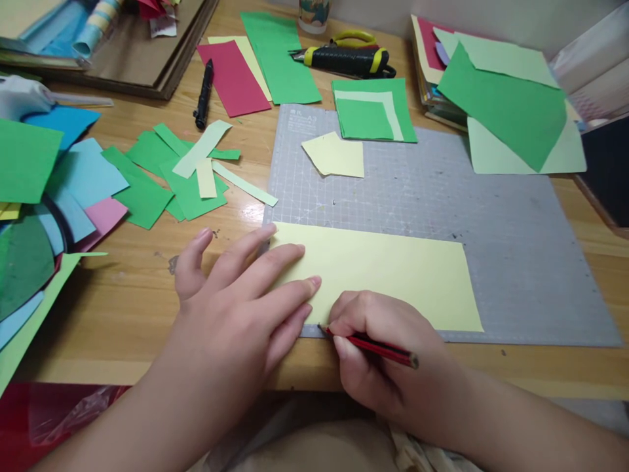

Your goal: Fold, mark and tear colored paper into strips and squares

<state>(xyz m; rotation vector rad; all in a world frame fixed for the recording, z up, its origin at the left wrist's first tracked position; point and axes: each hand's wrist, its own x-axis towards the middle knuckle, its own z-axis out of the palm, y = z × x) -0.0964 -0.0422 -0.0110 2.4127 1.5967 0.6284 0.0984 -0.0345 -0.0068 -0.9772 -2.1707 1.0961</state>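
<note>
A long pale yellow strip of paper [388, 265] lies flat along the front of the grey cutting mat [521, 262]. My left hand [240, 295] is spread over the strip's left end, fingertips pressing on it. In my right hand [388, 347] is a red and black pencil [378, 347], its tip pointing left at the strip's lower edge, close to the left fingers. A smaller cut piece of yellow paper [339, 155] rests behind the strip. Farther back on the mat sits a green paper stack [363, 121] with a light green corner-shaped piece on top.
Green and pale paper scraps [191, 177] are scattered at the left, beside a heap of coloured paper [88, 177]. A black pen [204, 95], a red paper piece [234, 78] and a black-yellow cutter [344, 60] lie behind. Stacked sheets [506, 105] stand back right.
</note>
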